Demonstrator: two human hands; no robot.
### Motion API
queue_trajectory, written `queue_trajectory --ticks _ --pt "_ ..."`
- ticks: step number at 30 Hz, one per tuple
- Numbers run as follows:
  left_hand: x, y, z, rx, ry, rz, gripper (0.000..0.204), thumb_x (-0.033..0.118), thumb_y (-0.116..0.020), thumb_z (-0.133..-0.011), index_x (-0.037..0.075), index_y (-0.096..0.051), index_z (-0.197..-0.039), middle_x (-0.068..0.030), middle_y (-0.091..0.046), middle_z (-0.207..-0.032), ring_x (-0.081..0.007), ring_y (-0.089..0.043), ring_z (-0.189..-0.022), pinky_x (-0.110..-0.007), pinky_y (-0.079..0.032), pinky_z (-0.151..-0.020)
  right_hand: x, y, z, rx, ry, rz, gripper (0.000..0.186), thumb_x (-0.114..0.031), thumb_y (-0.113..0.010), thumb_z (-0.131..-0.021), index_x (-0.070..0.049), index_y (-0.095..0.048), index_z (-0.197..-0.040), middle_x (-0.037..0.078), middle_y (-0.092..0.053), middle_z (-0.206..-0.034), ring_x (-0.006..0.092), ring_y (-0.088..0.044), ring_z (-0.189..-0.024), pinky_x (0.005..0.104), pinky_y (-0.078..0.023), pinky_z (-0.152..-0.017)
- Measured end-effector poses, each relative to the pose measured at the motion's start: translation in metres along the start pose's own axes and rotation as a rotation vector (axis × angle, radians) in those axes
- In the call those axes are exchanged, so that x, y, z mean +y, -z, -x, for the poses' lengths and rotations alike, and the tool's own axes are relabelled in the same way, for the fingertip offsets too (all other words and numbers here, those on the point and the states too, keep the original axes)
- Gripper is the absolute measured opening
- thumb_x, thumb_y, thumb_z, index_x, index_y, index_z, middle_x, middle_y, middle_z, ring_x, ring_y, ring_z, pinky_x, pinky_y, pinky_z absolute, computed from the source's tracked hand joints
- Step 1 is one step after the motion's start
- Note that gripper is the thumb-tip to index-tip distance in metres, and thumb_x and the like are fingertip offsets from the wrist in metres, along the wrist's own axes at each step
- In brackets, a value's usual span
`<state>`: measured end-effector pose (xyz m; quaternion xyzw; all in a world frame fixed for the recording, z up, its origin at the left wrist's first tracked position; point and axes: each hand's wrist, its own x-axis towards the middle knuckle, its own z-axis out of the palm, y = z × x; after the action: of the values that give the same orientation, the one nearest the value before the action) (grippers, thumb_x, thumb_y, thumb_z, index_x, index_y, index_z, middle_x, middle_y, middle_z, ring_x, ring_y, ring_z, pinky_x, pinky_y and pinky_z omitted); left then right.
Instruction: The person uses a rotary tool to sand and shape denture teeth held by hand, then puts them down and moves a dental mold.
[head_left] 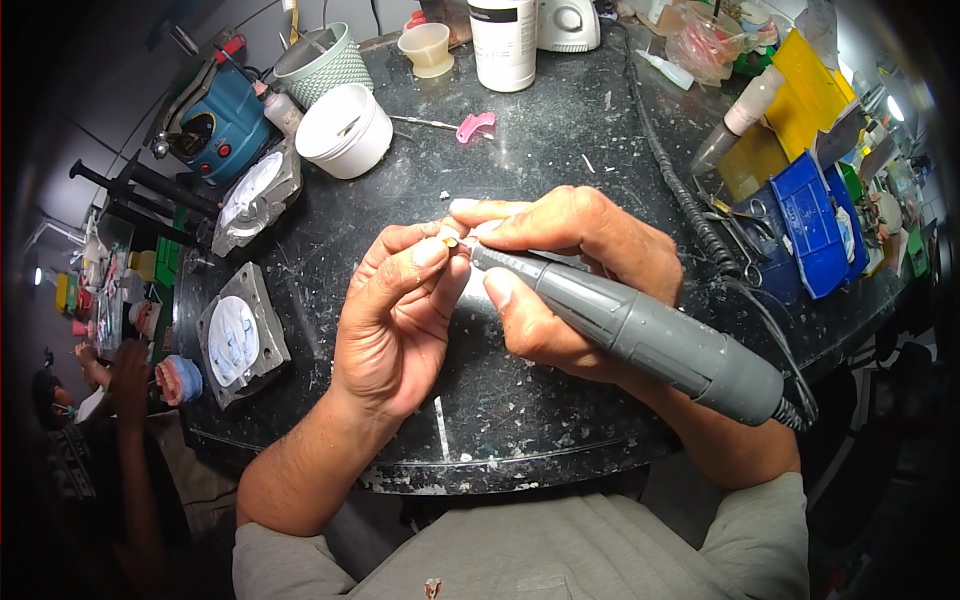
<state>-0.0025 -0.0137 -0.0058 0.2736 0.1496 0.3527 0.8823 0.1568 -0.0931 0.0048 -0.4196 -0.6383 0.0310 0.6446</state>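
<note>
My left hand (395, 310) is closed, its thumb and fingertips pinching a small yellowish-white tooth-like piece (451, 241). Fingers cover most of it, so its exact shape is hidden. My right hand (600, 235) is wrapped around a thick grey rotary handpiece (650, 330), gripped near its front like a pen. The handpiece tip points left and meets the small piece or stops just short of it; I cannot tell which. Both hands come together at the fingertips above the black worktop (520, 420).
Flasks with plaster (232, 340) lie at the left, near a blue machine (220, 120). A white tub (344, 130), a white bottle (503, 45) and a pink piece (476, 126) stand farther back. Right: a coiled cord (690, 205), scissors (745, 235), blue bins (808, 225). Another person sits far left.
</note>
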Motion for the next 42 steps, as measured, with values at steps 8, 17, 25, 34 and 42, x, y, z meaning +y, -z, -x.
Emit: queue_trajectory --ticks 8,17,25,34,42 --pt "0.001 -0.008 0.000 -0.069 0.016 -0.036 0.019 0.007 -0.067 -0.090 -0.002 -0.062 -0.106 -0.0137 -0.069 -0.103 -0.0183 -0.066 -0.099 -0.031 -0.051 -0.098 -0.009 0.005 -0.002 -0.042 -0.102 -0.004 0.023 0.005 -0.064 -0.075 0.004 -0.063 -0.098 0.018 -0.069 -0.092 0.0288 -0.071 -0.096 0.0343 -0.056 -0.084" --pt "0.001 -0.003 -0.005 -0.086 -0.012 -0.004 0.016 0.001 -0.065 -0.090 -0.003 -0.062 -0.105 -0.0159 -0.067 -0.105 -0.0212 -0.068 -0.099 -0.029 -0.057 -0.095 -0.004 0.008 -0.003 -0.127 -0.096 0.011 0.026 0.002 -0.063 -0.078 0.005 -0.059 -0.103 0.021 -0.068 -0.098 0.0231 -0.069 -0.093 0.0276 -0.052 -0.080" --pt "-0.002 -0.007 -0.004 -0.102 -0.027 -0.039 0.017 0.006 -0.067 -0.090 -0.001 -0.063 -0.105 -0.0146 -0.069 -0.103 -0.0187 -0.067 -0.098 -0.032 -0.052 -0.098 -0.011 0.007 -0.003 -0.113 -0.143 0.040 0.023 -0.002 -0.058 -0.082 0.005 -0.055 -0.103 0.029 -0.067 -0.106 0.0261 -0.067 -0.098 0.0346 -0.050 -0.089" --pt "0.000 -0.001 -0.004 -0.077 -0.026 0.001 0.020 0.005 -0.063 -0.092 -0.004 -0.060 -0.109 -0.0167 -0.068 -0.106 -0.0222 -0.068 -0.102 -0.029 -0.056 -0.095 0.002 -0.003 -0.002 0.091 -0.026 -0.029 0.022 0.003 -0.071 -0.067 0.002 -0.066 -0.089 0.017 -0.072 -0.090 0.0200 -0.073 -0.080 0.0276 -0.057 -0.070" --pt "-0.002 -0.003 -0.004 -0.023 -0.019 0.014 0.020 0.003 -0.062 -0.092 -0.004 -0.059 -0.110 -0.0152 -0.067 -0.107 -0.0197 -0.067 -0.101 -0.027 -0.056 -0.095 -0.001 0.009 -0.003 -0.081 -0.038 0.040 0.026 0.005 -0.065 -0.075 0.003 -0.064 -0.101 0.020 -0.069 -0.104 0.0214 -0.069 -0.096 0.0301 -0.055 -0.082"
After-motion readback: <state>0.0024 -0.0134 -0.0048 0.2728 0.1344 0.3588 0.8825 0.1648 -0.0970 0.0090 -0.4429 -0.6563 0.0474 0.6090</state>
